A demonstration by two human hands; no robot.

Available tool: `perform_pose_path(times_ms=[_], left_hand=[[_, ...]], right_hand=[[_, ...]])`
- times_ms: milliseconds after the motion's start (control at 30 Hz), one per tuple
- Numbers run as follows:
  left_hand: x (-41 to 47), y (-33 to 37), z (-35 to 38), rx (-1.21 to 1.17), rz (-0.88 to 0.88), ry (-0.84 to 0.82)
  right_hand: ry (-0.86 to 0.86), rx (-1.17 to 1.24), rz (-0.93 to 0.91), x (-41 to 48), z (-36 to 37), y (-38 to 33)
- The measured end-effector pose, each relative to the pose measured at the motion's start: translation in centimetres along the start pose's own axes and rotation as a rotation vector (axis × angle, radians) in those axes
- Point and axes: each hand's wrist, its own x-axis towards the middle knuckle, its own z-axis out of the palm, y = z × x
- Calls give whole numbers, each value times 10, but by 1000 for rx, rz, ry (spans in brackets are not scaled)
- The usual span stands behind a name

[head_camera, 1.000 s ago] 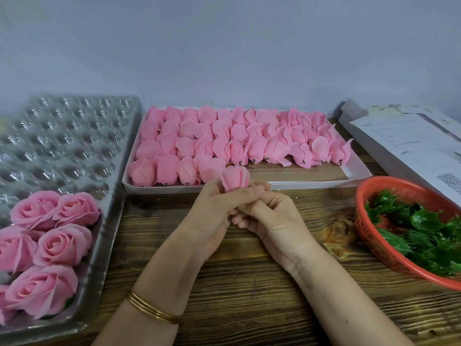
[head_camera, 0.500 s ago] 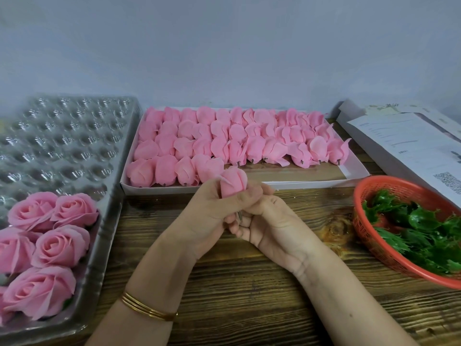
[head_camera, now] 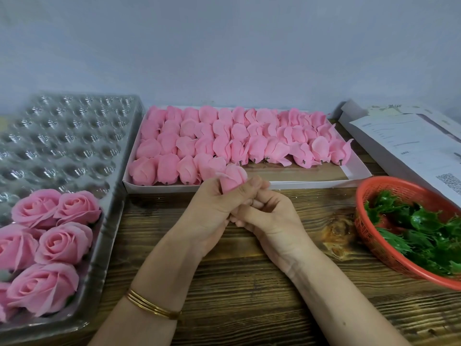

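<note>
A closed pink rose bud (head_camera: 233,178) stands upright between my two hands over the wooden table. My left hand (head_camera: 214,213) wraps its fingers and thumb round the bud's lower half. My right hand (head_camera: 268,217) has its fingers curled under the bud's base, which is hidden; its thumb lies against my left thumb. Behind them a white box (head_camera: 359,169) holds several rows of the same closed pink buds (head_camera: 224,141). A clear plastic cell tray (head_camera: 62,136) at the left carries several opened pink roses (head_camera: 55,236).
An orange mesh basket (head_camera: 369,236) of green leaf pieces (head_camera: 421,228) sits at the right edge. A white carton with printed papers (head_camera: 409,143) lies behind it. A wall stands close behind the box. Bare wooden table (head_camera: 249,290) lies under my forearms.
My hands have stayed in the same spot. The bud has tipped slightly and sits a little deeper in my left hand, whose fingers have shifted round it.
</note>
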Motion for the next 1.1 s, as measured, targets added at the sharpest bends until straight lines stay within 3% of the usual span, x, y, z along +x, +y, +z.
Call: perform_pose_path(times_ms=[300, 400, 667, 833, 1100], left_hand=[[-2, 2, -2, -35, 22, -16], [-2, 0, -1, 50, 84, 56], [6, -12, -1, 388, 362, 199], [7, -14, -1, 586, 330, 253], [6, -19, 1, 722, 257, 157]], right_hand=[[-104, 87, 109, 3, 0, -4], [-117, 92, 140, 3, -3, -6], [117, 72, 89, 6, -9, -4], [185, 38, 34, 7, -8, -6], [127, 73, 30, 6, -4, -4]])
